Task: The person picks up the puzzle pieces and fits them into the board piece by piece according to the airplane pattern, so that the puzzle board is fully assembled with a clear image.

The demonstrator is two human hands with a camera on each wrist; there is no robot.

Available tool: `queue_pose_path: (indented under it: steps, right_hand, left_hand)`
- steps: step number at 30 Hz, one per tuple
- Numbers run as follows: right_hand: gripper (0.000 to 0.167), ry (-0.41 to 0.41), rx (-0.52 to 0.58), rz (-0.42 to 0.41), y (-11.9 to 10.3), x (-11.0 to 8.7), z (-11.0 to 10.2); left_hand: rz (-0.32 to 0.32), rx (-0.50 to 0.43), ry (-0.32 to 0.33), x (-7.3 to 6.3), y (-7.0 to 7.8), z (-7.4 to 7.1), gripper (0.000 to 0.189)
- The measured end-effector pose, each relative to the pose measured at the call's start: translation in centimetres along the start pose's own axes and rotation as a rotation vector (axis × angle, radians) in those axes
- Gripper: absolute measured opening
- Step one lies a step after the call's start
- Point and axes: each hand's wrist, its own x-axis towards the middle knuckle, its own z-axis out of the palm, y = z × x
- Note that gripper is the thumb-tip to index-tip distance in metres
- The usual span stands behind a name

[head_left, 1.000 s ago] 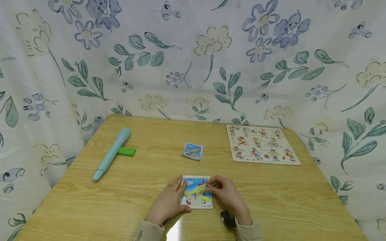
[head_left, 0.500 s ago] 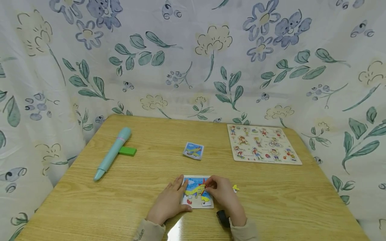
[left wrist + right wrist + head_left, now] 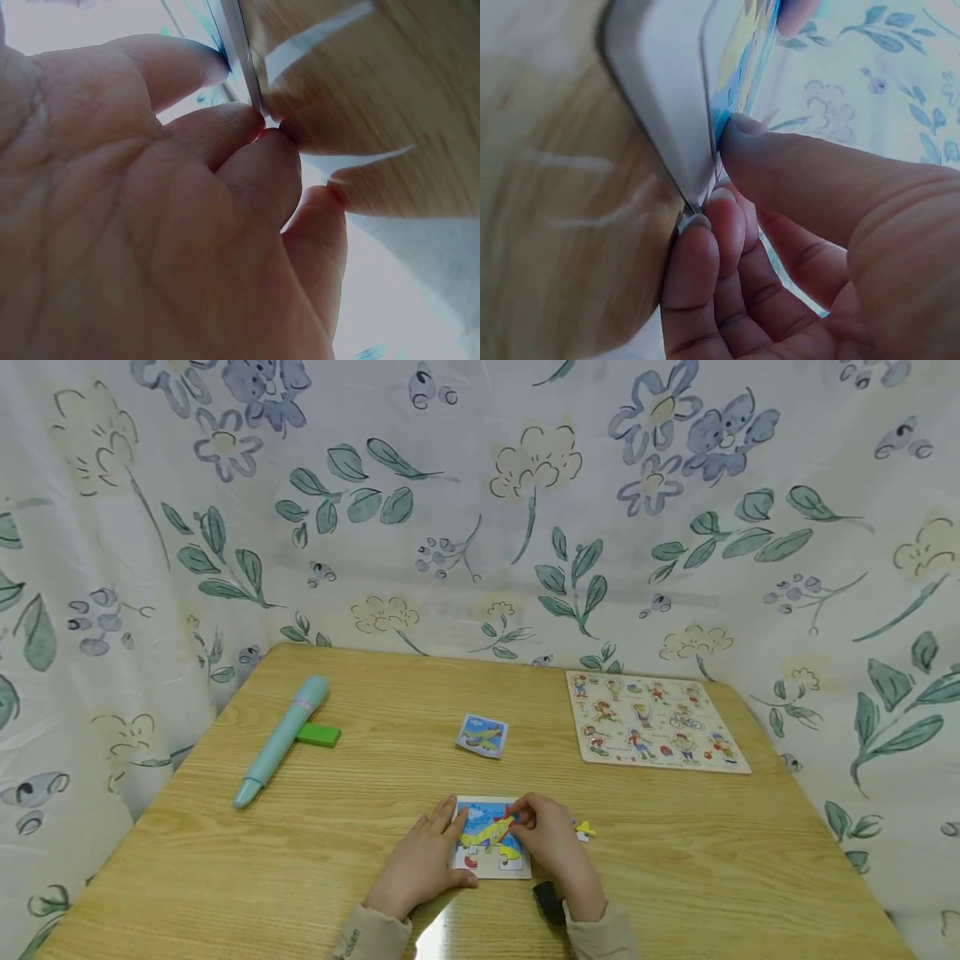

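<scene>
A small jigsaw puzzle in a pale tray [image 3: 489, 864] lies at the front middle of the table, its upper part filled with a yellow airplane on blue sky. Bare backing shows between pieces along its lower side. My left hand [image 3: 420, 860] rests at the tray's left edge, fingers extended, thumb by the lower edge. With thumb and fingertips, my right hand [image 3: 553, 839] pinches a puzzle piece [image 3: 514, 818] at the upper right of the picture; the hand partly hides it. The right wrist view has the thumb on blue pieces [image 3: 721, 124] at the tray's edge.
A loose yellow puzzle piece [image 3: 586, 831] lies just right of my right hand. Behind the tray is an airplane picture card [image 3: 483, 736]. A teal pen-shaped object [image 3: 277, 747] touches a green block [image 3: 319, 735] at left. A board with sports figures [image 3: 662, 725] lies back right.
My right hand has shifted slightly left over the picture with the piece, uncovering the loose yellow piece beside it. My left hand stays at the tray's edge.
</scene>
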Motion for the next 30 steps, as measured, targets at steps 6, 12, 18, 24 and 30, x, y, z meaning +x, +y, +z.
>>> queue_pose_path:
  steps: [6, 12, 18, 24, 30]
  right_hand:
    - [0.016, -0.002, 0.076, 0.054, 0.8, -0.2, -0.6]
    - [0.019, 0.102, 0.151, 0.102, 2.1, -0.3, -2.4]
    - [0.024, 0.168, 0.155, 0.171, 4.0, -1.2, -4.7]
    - [0.028, 0.148, 0.15, 0.267, 5.4, -2.6, -6.9]
    - [0.041, 0.083, 0.164, 0.285, 5.9, -3.2, -7.4]
  left_hand:
    - [-0.01, 0.004, -0.009, 0.1, 0.0, 0.1, 0.097]
    - [-0.008, -0.004, -0.001, 0.2, -0.2, 0.3, 0.098]
    - [-0.012, -0.008, -0.004, 0.3, -0.3, 0.3, 0.098]
    - [-0.009, -0.014, -0.002, 0.4, -0.2, 0.2, 0.098]
    - [-0.007, -0.023, -0.008, 0.2, -0.1, 0.1, 0.098]
